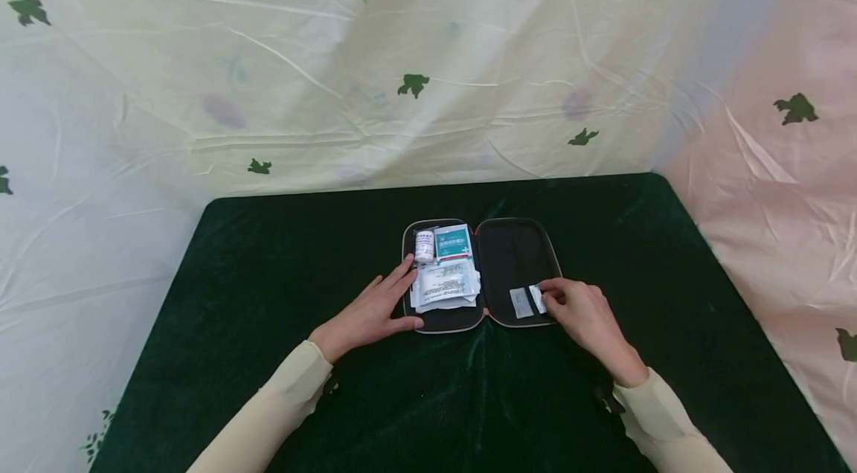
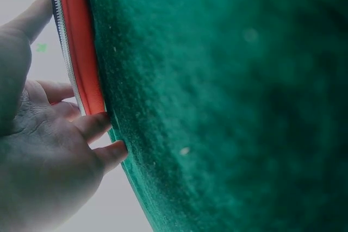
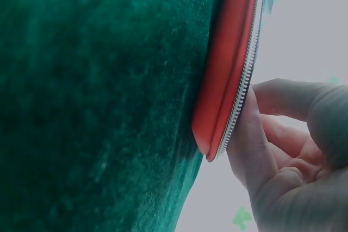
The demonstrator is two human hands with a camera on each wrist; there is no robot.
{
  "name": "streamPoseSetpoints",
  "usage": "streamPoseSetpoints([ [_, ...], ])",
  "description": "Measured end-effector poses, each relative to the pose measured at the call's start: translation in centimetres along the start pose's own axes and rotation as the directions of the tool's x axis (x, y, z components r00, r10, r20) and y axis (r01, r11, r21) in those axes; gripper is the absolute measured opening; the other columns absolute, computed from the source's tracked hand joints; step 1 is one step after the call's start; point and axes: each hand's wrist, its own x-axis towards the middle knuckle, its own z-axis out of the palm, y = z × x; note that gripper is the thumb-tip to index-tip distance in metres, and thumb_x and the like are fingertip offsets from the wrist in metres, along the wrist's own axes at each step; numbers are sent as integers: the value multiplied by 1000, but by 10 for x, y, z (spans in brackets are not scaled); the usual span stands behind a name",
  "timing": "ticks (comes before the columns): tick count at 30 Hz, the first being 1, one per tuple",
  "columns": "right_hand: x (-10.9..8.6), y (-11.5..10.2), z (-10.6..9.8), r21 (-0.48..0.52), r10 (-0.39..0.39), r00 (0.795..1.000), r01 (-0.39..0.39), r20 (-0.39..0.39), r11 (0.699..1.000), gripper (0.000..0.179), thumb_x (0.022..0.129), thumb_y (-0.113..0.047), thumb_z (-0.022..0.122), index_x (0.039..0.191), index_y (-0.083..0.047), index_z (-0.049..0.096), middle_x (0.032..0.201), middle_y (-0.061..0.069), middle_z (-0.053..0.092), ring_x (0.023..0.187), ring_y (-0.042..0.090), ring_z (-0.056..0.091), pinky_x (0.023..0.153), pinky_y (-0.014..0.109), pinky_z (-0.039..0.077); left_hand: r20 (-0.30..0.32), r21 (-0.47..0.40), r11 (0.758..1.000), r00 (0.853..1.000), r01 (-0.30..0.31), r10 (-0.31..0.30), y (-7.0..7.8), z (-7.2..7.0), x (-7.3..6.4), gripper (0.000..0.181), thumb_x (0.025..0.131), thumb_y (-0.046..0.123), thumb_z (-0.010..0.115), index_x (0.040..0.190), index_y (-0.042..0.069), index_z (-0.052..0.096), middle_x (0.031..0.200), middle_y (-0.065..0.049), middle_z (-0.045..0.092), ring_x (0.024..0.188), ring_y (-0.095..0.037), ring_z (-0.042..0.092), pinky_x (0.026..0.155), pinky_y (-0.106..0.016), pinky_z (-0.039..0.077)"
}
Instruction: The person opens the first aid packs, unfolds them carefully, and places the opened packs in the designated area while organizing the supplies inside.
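A zippered case lies unfolded on the table, black inside with a red outer shell. My left hand has its fingers spread, fingertips and thumb at the case's left edge; the left wrist view shows them against the zipper. With thumb and forefinger, my right hand pinches a small white packet low in the right half. Beside it lies a pale grey packet. The left half holds a white bottle, a teal-and-white packet and several white packets.
Dark green velvety cloth covers the table under the case. Behind the table and along its sides hangs a pale curtain with green leaf-like prints.
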Motion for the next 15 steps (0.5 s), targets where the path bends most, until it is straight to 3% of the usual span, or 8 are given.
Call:
streamPoseSetpoints([
  [15,5,-3,4,-8,27,998,-26,52,1000,30,100,-9,62,127,3,69,100,11,70,64,14,54,53,28,43,5,-3,1000,1000,5,-5,1,0,1,95,96,60,65,167,19,19,172,8,-8,158,-18,12,126,-53,9],
])
